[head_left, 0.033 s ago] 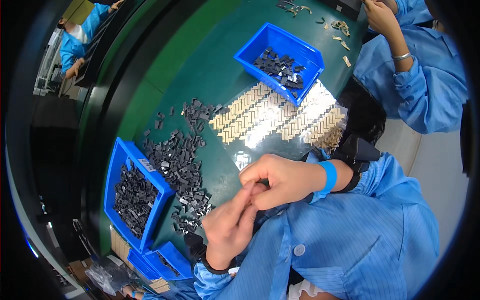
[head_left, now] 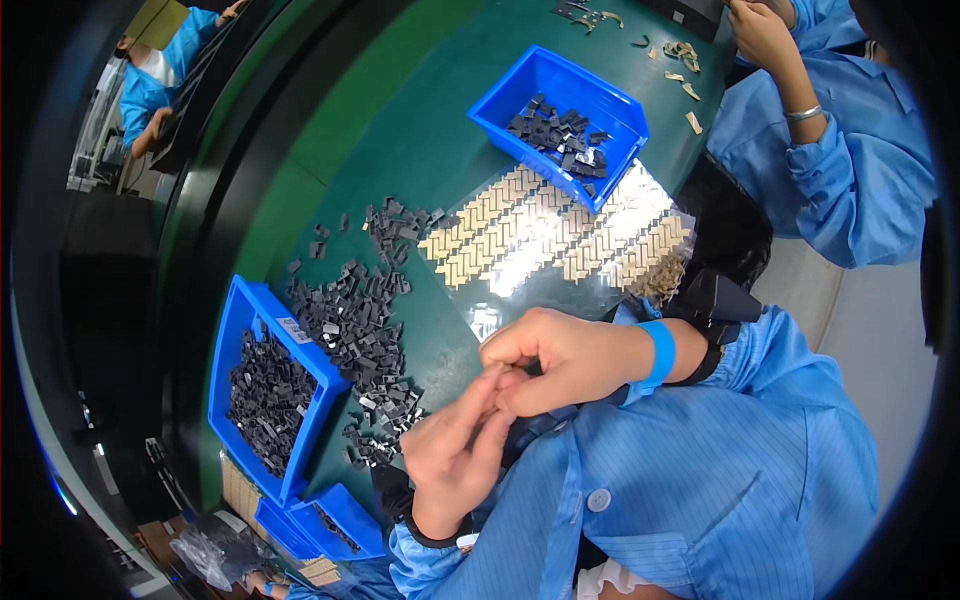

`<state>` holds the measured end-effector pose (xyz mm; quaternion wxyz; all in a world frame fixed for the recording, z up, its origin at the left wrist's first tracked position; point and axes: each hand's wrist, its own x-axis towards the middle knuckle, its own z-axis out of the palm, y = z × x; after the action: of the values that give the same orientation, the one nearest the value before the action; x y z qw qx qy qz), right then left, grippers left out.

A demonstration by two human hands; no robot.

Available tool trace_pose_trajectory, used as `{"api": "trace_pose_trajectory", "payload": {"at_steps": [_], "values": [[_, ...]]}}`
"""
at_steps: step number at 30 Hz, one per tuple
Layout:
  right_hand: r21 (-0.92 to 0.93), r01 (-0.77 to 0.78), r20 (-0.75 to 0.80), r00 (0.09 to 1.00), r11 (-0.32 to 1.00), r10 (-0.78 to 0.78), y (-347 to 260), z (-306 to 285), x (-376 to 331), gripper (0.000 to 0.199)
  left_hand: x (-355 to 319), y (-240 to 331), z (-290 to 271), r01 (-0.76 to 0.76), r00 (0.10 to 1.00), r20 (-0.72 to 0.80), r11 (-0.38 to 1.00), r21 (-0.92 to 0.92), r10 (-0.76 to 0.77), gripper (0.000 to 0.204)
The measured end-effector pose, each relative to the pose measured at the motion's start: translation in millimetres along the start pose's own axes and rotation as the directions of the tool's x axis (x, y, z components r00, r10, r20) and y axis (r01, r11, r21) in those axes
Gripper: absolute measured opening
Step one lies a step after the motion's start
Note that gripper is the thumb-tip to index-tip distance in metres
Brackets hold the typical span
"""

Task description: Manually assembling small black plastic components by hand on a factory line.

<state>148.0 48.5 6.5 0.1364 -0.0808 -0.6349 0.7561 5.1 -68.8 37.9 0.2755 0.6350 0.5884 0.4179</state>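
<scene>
My left hand (head_left: 455, 450) and my right hand (head_left: 565, 362) meet at the fingertips in front of my chest. Both are closed in a pinch, and whatever lies between the fingers is hidden. Just left of them a loose heap of small black rectangular pieces (head_left: 350, 315) spreads over the green table (head_left: 440, 345). Beyond my right hand lies a clear sheet bearing rows of small tan adhesive pieces (head_left: 500, 225). On its far edge stands a blue bin (head_left: 555, 75) with some of the black pieces inside.
To the left, a larger blue bin (head_left: 215, 395) is filled with black pieces, with a smaller blue bin (head_left: 350, 510) nearer. Peeled tan strips (head_left: 690, 90) lie at the far right. A co-worker's arm (head_left: 800, 110) is at the upper right; another person (head_left: 165, 75) is at the upper left.
My left hand has shifted very slightly to the left, and the fingertips of both hands have moved a little against each other. The bins and sheet stay put.
</scene>
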Motion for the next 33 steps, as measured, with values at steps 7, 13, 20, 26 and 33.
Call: {"api": "trace_pose_trajectory", "payload": {"at_steps": [7, 13, 20, 26, 33], "values": [[0.430, -0.047, 0.014, 0.999, 0.902, 0.045, -1.4, 0.9, -2.7, 0.027, -9.7, -7.5, 12.4, 0.219, 0.938, 0.031, 0.521, -0.825, -0.346, 0.031], [-0.237, 0.441, -0.109, 0.873, 0.865, -0.475, 29.7, -1.6, -0.3, 0.035, -22.0, -12.0, 20.8, 0.323, 0.820, 0.405, -0.257, -0.911, -0.404, 0.024], [-0.708, 0.549, 0.143, 0.728, 0.445, -0.670, 19.8, -23.0, -14.3, 0.048, -29.2, 0.9, -5.4, 0.399, 0.869, 0.305, 0.188, -0.897, -0.390, 0.030], [-0.895, 0.144, -0.127, 0.826, 0.423, -0.550, -1.1, -64.2, -68.5, 0.020, -38.4, -21.5, -113.8, 0.398, 0.609, -0.769, 0.914, 0.082, -0.196, 0.029], [-0.925, -0.053, -0.198, 0.912, 0.377, -0.358, 10.4, -73.0, -99.6, 0.017, -0.2, -27.2, -76.4, 0.339, 0.915, -0.403, 0.494, 0.801, 0.026, 0.044]]}}
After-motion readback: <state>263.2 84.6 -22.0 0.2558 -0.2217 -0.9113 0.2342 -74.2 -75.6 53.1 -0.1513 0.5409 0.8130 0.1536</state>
